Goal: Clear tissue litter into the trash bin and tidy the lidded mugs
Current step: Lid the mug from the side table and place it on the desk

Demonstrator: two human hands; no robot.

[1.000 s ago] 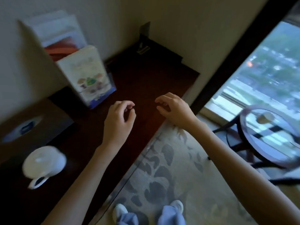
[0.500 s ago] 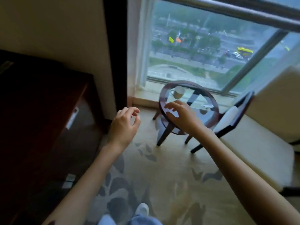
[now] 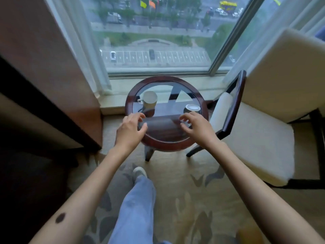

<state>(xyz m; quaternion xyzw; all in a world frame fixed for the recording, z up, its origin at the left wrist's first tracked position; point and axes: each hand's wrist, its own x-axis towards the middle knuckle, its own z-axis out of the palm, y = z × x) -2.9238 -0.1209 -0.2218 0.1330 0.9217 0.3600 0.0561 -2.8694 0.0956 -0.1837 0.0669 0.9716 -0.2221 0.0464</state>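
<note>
Round table point(image 3: 175, 146), dark wood rim and glass top, is standing right under the window point(image 3: 158, 32). All positions here are being taken from that table.

Mug point(image 3: 149, 99): pale, sitting upright on the glass at the table's far left. Its handle is pointing outward toward the left rim.

Cup point(image 3: 192, 108): smaller, dark wall and pale round top, sitting at the table's right side, well apart from the mug. The view is soft there; it may be a lidded mug or only a lid, and I cannot tell which.

Left hand point(image 3: 130, 131): hovering over the table's near-left rim, palm down. The fingers are spreading loosely bent with the thumb out, and they are gripping nothing. The fingertips are stopping short of the mug, on its near side.

Right hand point(image 3: 198, 127): hovering over the table's near-right part, palm down. The fingers are half curled and spread, and they are gripping nothing. The fingertips are showing close beside the cup, on its near side.

Chair point(image 3: 255, 138): cream cushions on a dark frame, standing just right of the table, its arm nearly meeting the rim.

Desk point(image 3: 44, 103): dark wood, standing left of the table against the wall.

Carpet point(image 3: 184, 173): tan with grey leaf shapes, lying under and in front of the table. A leg point(image 3: 137, 205) in blue jeans is reaching toward the table's near side, with a pale shoe point(image 3: 139, 171) planted just short of the table's foot.
</note>
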